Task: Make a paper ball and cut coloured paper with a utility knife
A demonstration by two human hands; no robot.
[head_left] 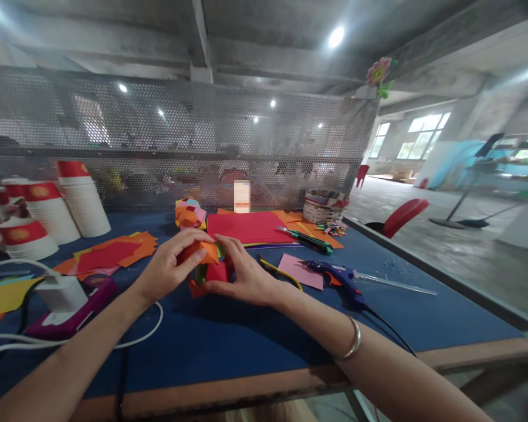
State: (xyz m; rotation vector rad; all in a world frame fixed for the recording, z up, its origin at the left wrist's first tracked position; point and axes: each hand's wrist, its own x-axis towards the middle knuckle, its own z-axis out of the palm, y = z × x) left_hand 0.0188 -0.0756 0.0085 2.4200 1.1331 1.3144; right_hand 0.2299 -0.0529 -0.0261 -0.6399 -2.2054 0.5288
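Observation:
Both hands meet over a folded paper piece (209, 264) of orange, red and green paper, just above the blue table (246, 346). My left hand (169, 266) pinches the orange part from the left, fingers closed on it. My right hand (242, 275) grips the red part from the right, with a silver bangle on that wrist. Part of the paper piece is hidden by my fingers.
Red and orange paper sheets (246, 225) lie behind the hands, with a utility knife (305, 239), a blue glue gun (338, 275), a pink sheet (300, 271) and a clear ruler (391, 283) to the right. Paper cup stacks (48, 211) stand far left. A mesh screen (180, 140) backs the table.

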